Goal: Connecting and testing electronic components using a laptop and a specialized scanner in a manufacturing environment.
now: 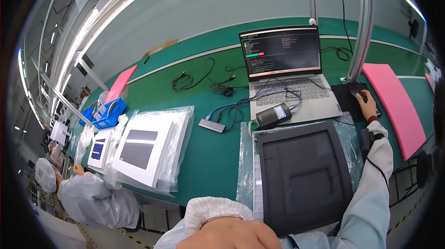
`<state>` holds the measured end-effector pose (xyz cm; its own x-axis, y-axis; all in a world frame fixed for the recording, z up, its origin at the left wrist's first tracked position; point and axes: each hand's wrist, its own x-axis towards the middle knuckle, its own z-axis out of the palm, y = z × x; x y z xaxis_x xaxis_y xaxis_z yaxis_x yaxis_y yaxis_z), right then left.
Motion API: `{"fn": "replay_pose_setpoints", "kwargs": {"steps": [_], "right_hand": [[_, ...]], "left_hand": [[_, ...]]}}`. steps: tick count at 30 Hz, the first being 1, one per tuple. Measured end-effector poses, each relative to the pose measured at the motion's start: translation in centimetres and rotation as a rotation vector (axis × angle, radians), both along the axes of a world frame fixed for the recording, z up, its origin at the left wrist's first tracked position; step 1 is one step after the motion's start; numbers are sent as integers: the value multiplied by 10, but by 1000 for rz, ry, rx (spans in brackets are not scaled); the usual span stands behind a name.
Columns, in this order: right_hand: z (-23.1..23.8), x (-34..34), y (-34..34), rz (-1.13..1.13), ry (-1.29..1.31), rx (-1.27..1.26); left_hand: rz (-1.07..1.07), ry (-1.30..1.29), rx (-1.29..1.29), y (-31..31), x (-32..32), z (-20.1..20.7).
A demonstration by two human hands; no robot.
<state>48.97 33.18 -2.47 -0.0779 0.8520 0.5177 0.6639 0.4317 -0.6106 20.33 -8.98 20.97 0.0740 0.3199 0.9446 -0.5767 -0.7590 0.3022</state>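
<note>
My right hand (367,106) rests curled over a dark computer mouse (357,93) on a black mouse pad (344,95). An open laptop (320,105) stands left of it, its screen lit with coloured text on black. Very close to the camera, at the lower edge, is my left hand (232,236), below a striped white cuff (218,208); its fingers are hidden. In front of me lies a black rectangular foam frame (303,175) on a white panel and clear plastic. A black box-shaped adapter (273,116) sits on the laptop's front edge, wired with a blue cable.
A grey hub (212,125) and loose black cables (183,81) lie left of the laptop. Further left are bagged white panels (160,154), a blue bin (110,113) and a co-worker in a white coat (95,198). Pink foam (394,105) and a metal post (361,31) stand right.
</note>
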Motion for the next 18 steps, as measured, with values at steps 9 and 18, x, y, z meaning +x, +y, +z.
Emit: {"fn": "replay_pose_setpoints", "kwargs": {"steps": [9,18], "right_hand": [[4,2,-5,3,23,-5],[2,3,0,7,28,8]], "left_hand": [[-243,-24,-45,10,15,-5],[-171,72,115,13,6,-1]]}}
